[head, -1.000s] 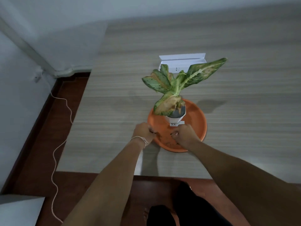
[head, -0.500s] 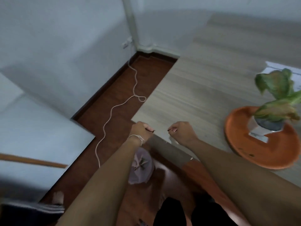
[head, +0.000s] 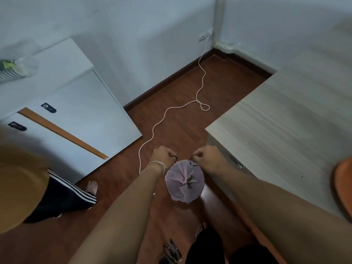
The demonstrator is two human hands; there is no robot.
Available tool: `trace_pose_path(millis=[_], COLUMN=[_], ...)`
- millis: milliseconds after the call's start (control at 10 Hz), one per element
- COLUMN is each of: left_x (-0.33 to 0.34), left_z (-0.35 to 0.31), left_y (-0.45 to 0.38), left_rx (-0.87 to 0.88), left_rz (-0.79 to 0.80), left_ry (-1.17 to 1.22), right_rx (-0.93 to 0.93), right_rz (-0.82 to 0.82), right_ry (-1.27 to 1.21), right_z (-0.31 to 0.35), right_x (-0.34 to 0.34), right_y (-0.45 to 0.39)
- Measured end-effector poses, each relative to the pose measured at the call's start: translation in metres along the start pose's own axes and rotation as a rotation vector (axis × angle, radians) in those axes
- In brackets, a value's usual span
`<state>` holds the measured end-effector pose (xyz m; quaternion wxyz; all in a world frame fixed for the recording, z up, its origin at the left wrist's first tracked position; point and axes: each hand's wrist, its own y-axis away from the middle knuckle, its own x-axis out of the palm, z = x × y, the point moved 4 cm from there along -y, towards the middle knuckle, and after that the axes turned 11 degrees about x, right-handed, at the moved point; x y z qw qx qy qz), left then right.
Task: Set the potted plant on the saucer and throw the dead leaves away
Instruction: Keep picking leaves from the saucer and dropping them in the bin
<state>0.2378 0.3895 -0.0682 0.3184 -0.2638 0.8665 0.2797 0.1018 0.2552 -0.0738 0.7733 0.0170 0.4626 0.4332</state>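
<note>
Head view: both hands hang over a small bin lined with a pale pink bag (head: 184,181) on the brown floor, beside the table (head: 282,130). The left hand (head: 163,156) and right hand (head: 206,157) are each pinched shut on dark bits, likely dead leaves, too small to tell their long axis or heading. The bin mouth faces straight up, with leaf scraps already inside. Released off-centre, crumbs could miss the narrow opening and land on the floor. Only the orange saucer (head: 342,187) rim shows; the plant is out of frame.

A white cable (head: 172,109) snakes across the wooden floor (head: 182,128) beside a white cabinet (head: 80,111).
</note>
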Motion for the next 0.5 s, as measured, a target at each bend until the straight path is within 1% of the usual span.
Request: trace_pose_path(millis=[100,300,500], left_x=[0.002,0.011,0.022], left_z=[0.008,0.016,-0.007], left_y=[-0.006,-0.011,-0.023], left_rx=[-0.002,0.008,0.058], left_rz=[0.019,0.125,0.157], left_ry=[-0.046,-0.136,-0.115], right_rx=[0.040,0.150,0.185], right_rz=[0.005,0.057,-0.015], right_ry=[0.014,-0.003,-0.110], right_z=[-0.004,-0.032,-0.055], right_x=[0.002,-0.002,-0.023], right_y=[-0.005,-0.011,-0.006])
